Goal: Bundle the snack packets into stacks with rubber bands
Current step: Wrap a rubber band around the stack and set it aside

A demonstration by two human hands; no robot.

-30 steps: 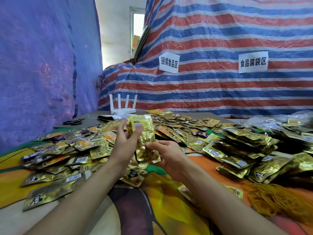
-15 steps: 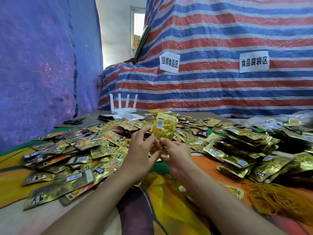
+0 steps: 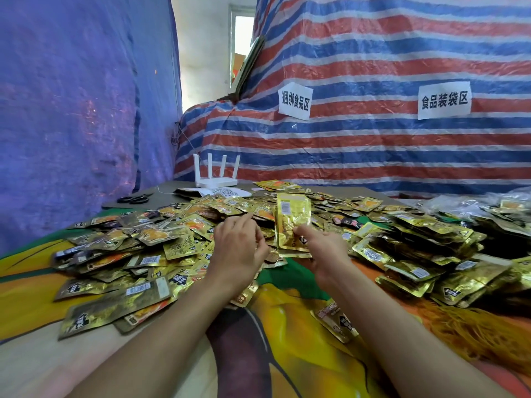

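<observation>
Gold foil packets cover most of the desk in the head view, the only one there is. The right hand pinches a held stack of a few packets by its lower end, thumb in front, so the stack stands upright above the middle of the desk with its barcode facing the camera.

Half a second ago both hands were on this stack, squaring it. Now the left hand has let go and moved a little toward the left edge. It hovers over the loose packets with its fingers loosely curled and, as far as can be seen, nothing between them.

My reading is that the stack is not yet full and the free hand is going for another packet to add. No band is on it yet.

The rubber bands lie in an orange-yellow tangle near the front right corner, well apart from both hands. Piled packets sit thick along the right side; whether those are banded is too small to tell.

At the far edge stand a white router and, toward the far left corner, black scissors. Behind the desk hangs a striped tarp.
</observation>
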